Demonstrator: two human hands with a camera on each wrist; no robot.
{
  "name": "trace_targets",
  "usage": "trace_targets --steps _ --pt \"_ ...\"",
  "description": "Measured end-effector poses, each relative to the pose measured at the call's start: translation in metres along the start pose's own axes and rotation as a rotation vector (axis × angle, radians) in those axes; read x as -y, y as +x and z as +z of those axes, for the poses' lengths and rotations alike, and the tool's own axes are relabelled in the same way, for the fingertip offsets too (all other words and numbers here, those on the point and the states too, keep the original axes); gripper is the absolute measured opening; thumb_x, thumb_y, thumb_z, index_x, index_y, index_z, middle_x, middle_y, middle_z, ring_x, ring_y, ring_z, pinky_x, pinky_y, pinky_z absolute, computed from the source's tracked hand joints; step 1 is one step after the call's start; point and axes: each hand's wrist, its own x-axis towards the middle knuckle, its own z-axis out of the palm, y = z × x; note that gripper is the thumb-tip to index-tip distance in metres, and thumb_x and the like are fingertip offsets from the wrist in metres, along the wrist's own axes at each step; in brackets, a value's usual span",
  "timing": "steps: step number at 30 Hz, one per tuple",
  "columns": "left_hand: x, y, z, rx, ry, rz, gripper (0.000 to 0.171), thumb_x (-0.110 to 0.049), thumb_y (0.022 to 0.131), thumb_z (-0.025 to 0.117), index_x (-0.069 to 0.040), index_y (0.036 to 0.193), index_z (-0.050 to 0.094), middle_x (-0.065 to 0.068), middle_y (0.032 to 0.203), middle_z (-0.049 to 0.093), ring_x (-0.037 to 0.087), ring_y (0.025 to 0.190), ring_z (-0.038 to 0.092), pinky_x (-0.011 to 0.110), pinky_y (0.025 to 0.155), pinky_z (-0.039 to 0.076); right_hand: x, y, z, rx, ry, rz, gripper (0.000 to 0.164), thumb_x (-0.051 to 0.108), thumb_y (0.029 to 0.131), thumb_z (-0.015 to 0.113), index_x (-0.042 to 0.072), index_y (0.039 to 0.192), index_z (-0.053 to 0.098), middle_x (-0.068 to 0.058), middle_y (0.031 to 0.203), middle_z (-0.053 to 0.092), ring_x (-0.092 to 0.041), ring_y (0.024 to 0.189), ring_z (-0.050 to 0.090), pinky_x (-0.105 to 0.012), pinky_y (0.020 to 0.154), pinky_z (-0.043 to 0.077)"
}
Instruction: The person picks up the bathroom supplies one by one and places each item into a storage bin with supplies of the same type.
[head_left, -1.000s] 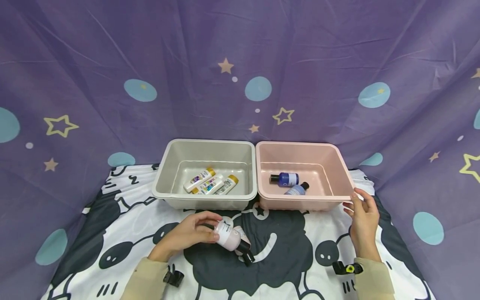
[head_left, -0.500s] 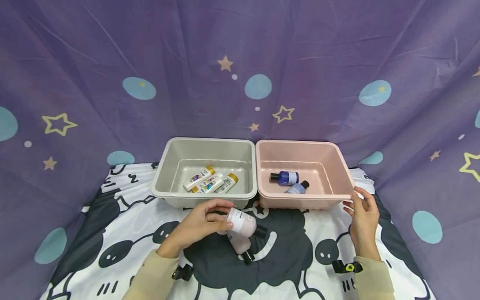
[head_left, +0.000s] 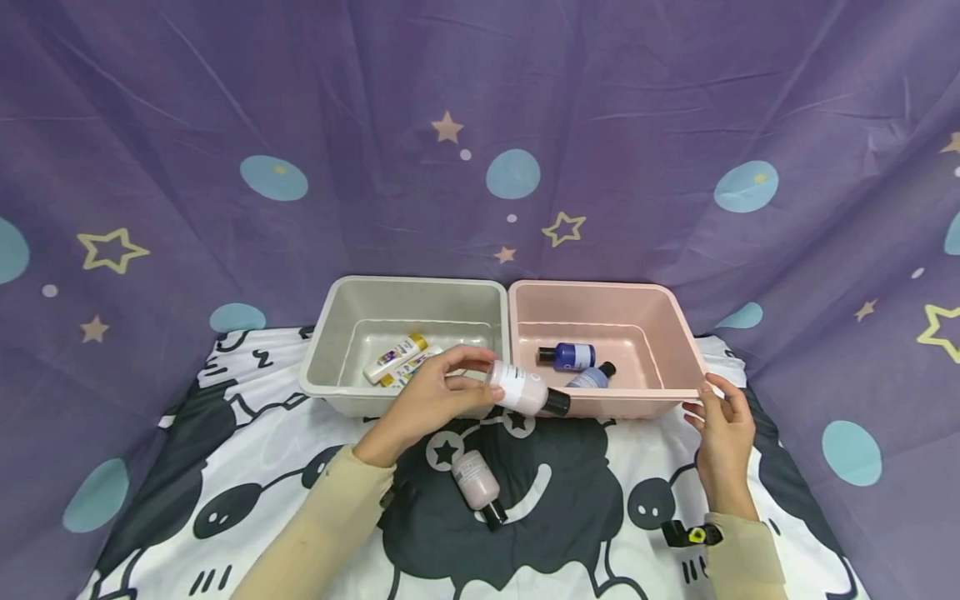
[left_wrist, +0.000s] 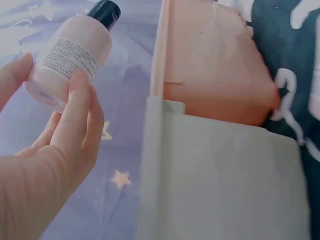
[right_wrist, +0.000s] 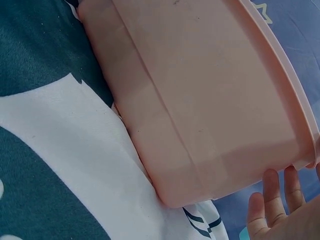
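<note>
In the head view my left hand [head_left: 438, 400] pinches a pale pink bottle [head_left: 522, 390] by its base end. The bottle is tilted, its black cap toward the pink bin [head_left: 600, 407]. The left wrist view shows thumb and fingers on the bottle [left_wrist: 65, 60] with its printed label. Fingers of my right hand [head_left: 723, 446] hold the front right corner of the pink bin's rim; in the right wrist view several of that hand's fingers [right_wrist: 272, 195] lie beside the bin's wall, the thumb out of sight. A second pale pink bottle [head_left: 476, 482] lies on the patterned cloth.
A grey bin [head_left: 341, 333] stands left of the pink one and holds tubes [head_left: 395, 358] with yellow caps. Inside the pink bin lie a dark blue bottle [head_left: 573, 356] and a lighter blue bottle [head_left: 591, 377]. A purple curtain [head_left: 637, 108] hangs behind.
My left hand has lifted the pale pink bottle off the cloth and carried it up and right, to the front edges of the bins. The right hand has stayed in place.
</note>
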Motion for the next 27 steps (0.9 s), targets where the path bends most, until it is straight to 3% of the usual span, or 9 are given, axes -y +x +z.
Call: trace_targets --steps 14,19,27 --pt "-0.03 0.087 0.025 -0.023 -0.01 0.057 0.047 -0.018 0.085 0.083 -0.006 0.126 0.064 0.011 0.122 0.061 0.027 0.11 0.06 0.037 0.082 0.059 -0.001 0.001 -0.001 -0.005 -0.011 0.004 0.031 0.02 0.096 0.071 0.009 0.124 0.066 -0.005 0.095 0.068 -0.015 0.072 0.069 -0.024 0.061 0.056" --pt "-0.032 0.123 0.04 -0.014 -0.096 0.02 0.047 -0.013 0.084 0.083 -0.002 0.125 0.063 0.015 0.117 0.062 0.029 0.099 0.067 0.036 0.082 0.059 0.0 0.0 -0.002 -0.002 -0.005 0.005 0.03 0.018 0.096 0.07 0.008 0.124 0.065 -0.003 0.093 0.069 -0.015 0.072 0.069 -0.024 0.061 0.056" --pt "-0.022 0.176 0.059 -0.039 -0.075 -0.072 0.046 -0.015 0.083 0.085 -0.002 0.123 0.065 0.01 0.11 0.068 0.025 0.088 0.07 0.04 0.083 0.059 0.0 0.002 -0.001 -0.003 -0.017 -0.001 0.028 0.017 0.097 0.069 0.008 0.124 0.066 -0.004 0.092 0.069 -0.016 0.072 0.07 -0.024 0.06 0.056"
